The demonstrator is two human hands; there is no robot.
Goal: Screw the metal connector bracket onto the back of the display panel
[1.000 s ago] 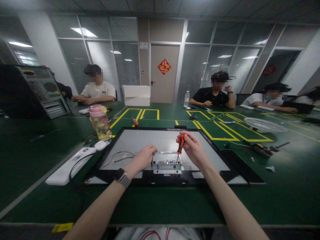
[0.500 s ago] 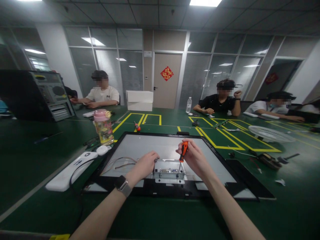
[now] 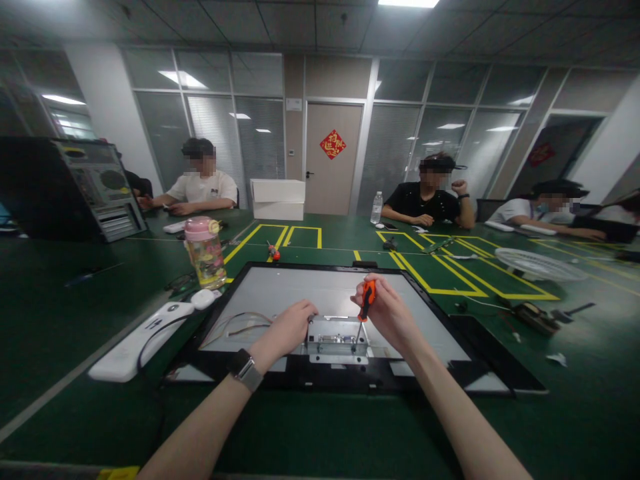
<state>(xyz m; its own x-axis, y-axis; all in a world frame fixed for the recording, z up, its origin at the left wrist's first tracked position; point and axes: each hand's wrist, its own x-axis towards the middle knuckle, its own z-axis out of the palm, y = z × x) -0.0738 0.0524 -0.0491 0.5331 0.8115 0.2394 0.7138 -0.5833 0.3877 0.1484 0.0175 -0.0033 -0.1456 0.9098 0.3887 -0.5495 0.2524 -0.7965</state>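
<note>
An orange-and-black screwdriver (image 3: 368,300) is gripped in my right hand (image 3: 391,312), its shaft pointing down. Its tip meets the right part of a silver metal bracket (image 3: 327,327) with a row of ports. Closed on the bracket's left end, my left hand (image 3: 290,328) has its fingertips partly hidden behind the metal. Beneath both hands lies a flat display panel (image 3: 300,283) with a black frame and a grey back. Thin wires (image 3: 240,325) run across the panel left of the bracket.
On the left are a white power bank (image 3: 143,343) with a black cable, a pink-lidded bottle (image 3: 205,253) and a computer case (image 3: 75,190). A red-handled tool (image 3: 273,252) lies beyond the panel. A black slab (image 3: 500,350) lies at right. Several people sit across the green table.
Both hands keep nearly the same places, the screwdriver still on the bracket. The view has shifted slightly. The person in black across the table has lowered the raised hand a little.
</note>
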